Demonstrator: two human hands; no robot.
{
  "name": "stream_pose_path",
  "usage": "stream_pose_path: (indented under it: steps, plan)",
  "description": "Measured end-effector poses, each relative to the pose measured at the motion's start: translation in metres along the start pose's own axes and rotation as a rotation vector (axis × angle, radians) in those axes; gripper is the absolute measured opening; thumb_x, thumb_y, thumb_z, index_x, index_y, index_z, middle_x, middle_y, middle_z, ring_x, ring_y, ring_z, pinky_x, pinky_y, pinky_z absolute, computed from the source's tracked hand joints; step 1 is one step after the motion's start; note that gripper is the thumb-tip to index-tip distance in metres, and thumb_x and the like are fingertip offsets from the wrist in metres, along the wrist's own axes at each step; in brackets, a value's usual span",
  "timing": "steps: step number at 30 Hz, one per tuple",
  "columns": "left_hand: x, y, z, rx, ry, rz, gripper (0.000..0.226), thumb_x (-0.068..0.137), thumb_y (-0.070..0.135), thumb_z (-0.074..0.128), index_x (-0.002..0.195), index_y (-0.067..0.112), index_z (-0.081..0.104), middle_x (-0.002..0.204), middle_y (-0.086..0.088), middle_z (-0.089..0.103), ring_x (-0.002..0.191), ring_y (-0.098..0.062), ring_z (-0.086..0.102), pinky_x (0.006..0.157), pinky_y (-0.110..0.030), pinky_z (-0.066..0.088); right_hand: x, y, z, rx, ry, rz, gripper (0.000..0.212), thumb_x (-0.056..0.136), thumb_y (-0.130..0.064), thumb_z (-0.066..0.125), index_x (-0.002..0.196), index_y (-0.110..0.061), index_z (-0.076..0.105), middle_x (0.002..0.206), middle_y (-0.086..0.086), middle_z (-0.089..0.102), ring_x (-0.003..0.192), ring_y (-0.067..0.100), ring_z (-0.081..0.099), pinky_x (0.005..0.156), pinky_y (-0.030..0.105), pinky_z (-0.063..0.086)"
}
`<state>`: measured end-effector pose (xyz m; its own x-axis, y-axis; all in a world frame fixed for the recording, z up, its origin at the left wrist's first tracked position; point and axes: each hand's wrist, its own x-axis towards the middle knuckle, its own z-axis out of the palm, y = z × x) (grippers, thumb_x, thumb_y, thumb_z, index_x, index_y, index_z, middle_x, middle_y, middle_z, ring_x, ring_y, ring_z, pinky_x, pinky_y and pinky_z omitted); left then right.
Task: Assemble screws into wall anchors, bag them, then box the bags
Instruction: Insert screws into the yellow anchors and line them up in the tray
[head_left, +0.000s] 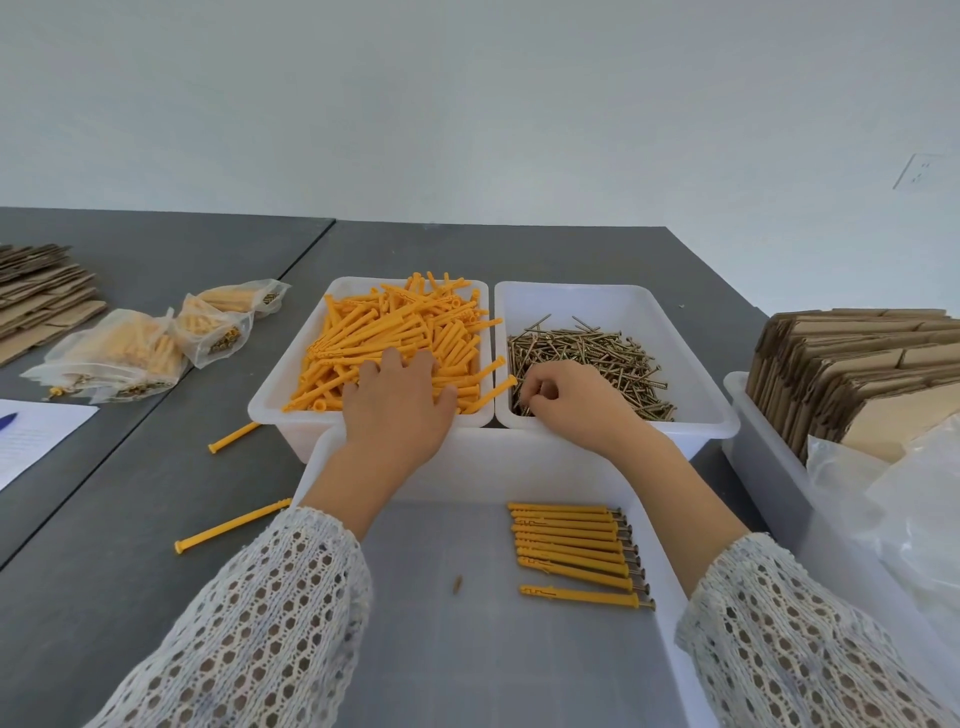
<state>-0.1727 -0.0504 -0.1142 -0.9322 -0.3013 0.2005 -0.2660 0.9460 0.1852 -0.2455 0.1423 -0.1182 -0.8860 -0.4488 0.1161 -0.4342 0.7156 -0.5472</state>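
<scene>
Nearest of all, the clear work tray spans the foreground between two lace sleeves, and along its right side lies a neat row of assembled anchors, each orange sleeve with a screw head showing at its right end. Beyond it, touching side by side, stand the anchor bin, heaped with orange wall anchors, and the screw bin, holding a pile of brass screws. Filled bags sit well to the left, flattened cartons to the right.

Assembly seems the step in hand, at the picking stage. The left hand lies spread and relaxed on the anchors, gripping nothing that shows. The right hand is curled into the screws, fingertips pinched together, apparently on a screw, though that is too small to confirm. Next, each hand probably needs to lift one piece and bring point to anchor mouth.
</scene>
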Motion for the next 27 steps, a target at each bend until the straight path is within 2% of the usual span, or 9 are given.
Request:
stream_pose_path:
  steps: [3,6,9,13,15,18,22,27]
  plan:
    - [0.001,-0.002,0.0,-0.088,0.056,0.018,0.027,0.098,0.038,0.048,0.12,0.027,0.057,0.122,-0.004,0.055,0.112,-0.027,0.05,0.09,-0.042,0.046,0.0,-0.001,0.001,-0.031,0.039,0.009,0.018,0.09,-0.013,0.051,0.089,-0.023,0.065,0.074,-0.013,0.055,0.063,0.007,0.05,0.058,0.025,0.038]
    - [0.001,0.0,-0.001,-0.123,0.106,0.041,0.019,0.097,0.03,0.05,0.113,0.027,0.059,0.112,0.0,0.056,0.105,-0.022,0.051,0.081,-0.039,0.049,0.0,-0.002,0.001,-0.044,0.111,0.025,0.018,0.091,-0.012,0.049,0.089,-0.022,0.064,0.072,-0.013,0.056,0.064,0.01,0.053,0.058,0.027,0.041]
    - [0.0,0.002,-0.001,-0.123,0.14,0.079,0.016,0.099,0.027,0.049,0.111,0.026,0.058,0.107,0.001,0.056,0.101,-0.02,0.052,0.076,-0.036,0.048,0.0,-0.002,0.001,0.001,0.152,0.039,0.021,0.091,-0.007,0.047,0.09,-0.016,0.065,0.066,-0.01,0.053,0.059,0.011,0.05,0.058,0.027,0.042]
    - [0.002,0.005,0.001,-0.061,0.168,0.065,0.016,0.105,0.024,0.04,0.112,0.022,0.055,0.099,0.002,0.062,0.088,-0.02,0.058,0.064,-0.035,0.049,-0.002,-0.003,-0.002,0.102,0.128,0.022,0.022,0.091,-0.003,0.047,0.094,-0.016,0.065,0.062,-0.007,0.052,0.055,0.009,0.046,0.054,0.02,0.036]
    - [0.004,0.005,0.002,-0.037,0.194,0.017,0.016,0.107,0.024,0.036,0.111,0.02,0.051,0.084,0.002,0.062,0.073,-0.02,0.059,0.053,-0.031,0.042,-0.005,-0.008,-0.004,0.181,0.105,-0.003,0.024,0.091,-0.002,0.048,0.097,-0.018,0.064,0.065,0.002,0.059,0.058,0.014,0.052,0.055,0.024,0.043]
    - [0.004,0.005,0.003,-0.052,0.215,-0.027,0.011,0.107,0.02,0.035,0.112,0.019,0.044,0.069,0.001,0.058,0.058,-0.018,0.055,0.047,-0.026,0.029,-0.007,-0.016,-0.006,0.284,0.073,-0.033,0.022,0.089,-0.003,0.053,0.098,-0.02,0.064,0.078,0.01,0.069,0.074,0.03,0.063,0.068,0.038,0.054]
    - [0.005,0.003,0.002,-0.101,0.273,-0.044,0.009,0.106,0.021,0.036,0.111,0.021,0.044,0.063,0.003,0.054,0.051,-0.015,0.049,0.045,-0.026,0.026,-0.007,-0.02,-0.004,0.3,0.024,-0.069,0.015,0.09,-0.008,0.063,0.101,-0.018,0.066,0.082,0.005,0.07,0.078,0.022,0.065,0.071,0.029,0.051]
    - [0.009,-0.005,0.001,-0.158,0.307,-0.1,0.014,0.105,0.016,0.041,0.116,0.023,0.043,0.062,0.006,0.052,0.051,-0.015,0.05,0.047,-0.027,0.031,-0.005,-0.018,-0.006,0.29,-0.016,-0.053,0.015,0.09,-0.007,0.064,0.103,-0.013,0.068,0.087,0.003,0.07,0.077,0.011,0.065,0.077,0.024,0.052]
